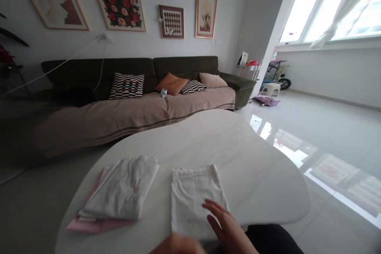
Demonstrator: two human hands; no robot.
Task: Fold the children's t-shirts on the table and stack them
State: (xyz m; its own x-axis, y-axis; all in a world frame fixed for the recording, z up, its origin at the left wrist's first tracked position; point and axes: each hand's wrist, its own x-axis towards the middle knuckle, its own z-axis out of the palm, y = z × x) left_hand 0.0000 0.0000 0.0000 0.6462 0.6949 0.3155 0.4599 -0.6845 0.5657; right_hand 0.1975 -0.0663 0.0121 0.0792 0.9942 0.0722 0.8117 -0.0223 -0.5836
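A folded white garment (193, 190) lies flat on the white table, with a gathered, waistband-like edge at its far end. Over its near right side my right hand (224, 222) is spread, fingers stretched out, holding nothing; whether the fingertips press on the cloth I cannot tell. My left hand (178, 244) is at the garment's near edge, smeared by motion and cut off by the frame, so its fingers do not show. Left of the garment sits a stack of folded clothes, a greyish-white piece (125, 186) on top of a pink one (99, 226).
The rounded white table (256, 174) has a curved edge all round. Beyond it stands a dark green sofa (184, 65) with a beige cover and several cushions. Glossy floor tiles (333, 143) stretch to the right. A dark-clothed knee (270, 240) shows at the near edge.
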